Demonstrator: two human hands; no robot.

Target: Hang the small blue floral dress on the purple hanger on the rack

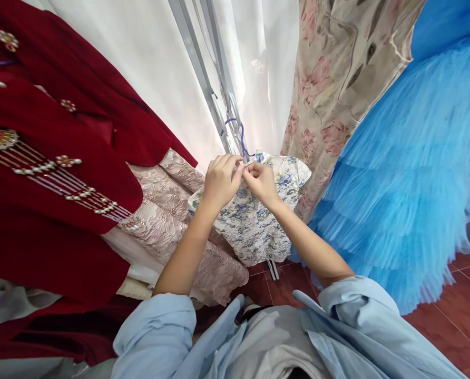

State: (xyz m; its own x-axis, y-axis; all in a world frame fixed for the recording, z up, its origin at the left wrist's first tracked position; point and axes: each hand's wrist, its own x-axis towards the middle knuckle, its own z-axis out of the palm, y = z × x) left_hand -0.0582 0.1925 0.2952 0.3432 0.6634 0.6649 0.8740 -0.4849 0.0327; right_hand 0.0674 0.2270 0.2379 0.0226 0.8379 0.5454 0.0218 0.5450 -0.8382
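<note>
A white blouse with a blue floral print (254,221) hangs in front of me from a purple hanger (243,139). At its neckline, my left hand (221,181) and my right hand (262,183) meet with thumbs and fingertips pinched together. Both hands are closed at the upper front of the blouse, just below the hanger's hook. The fingers hide the small part between them, but they appear to grip the blouse's collar edge. The hanger's hook rests by a grey metal stand (203,58).
Left are a dark red garment with beaded trim (77,158) and a pink textured skirt (167,210). Right hang a beige floral dress (317,89) and a tiered blue tulle dress (397,184). A white curtain (140,47) is behind; red tiles (440,326) cover the floor.
</note>
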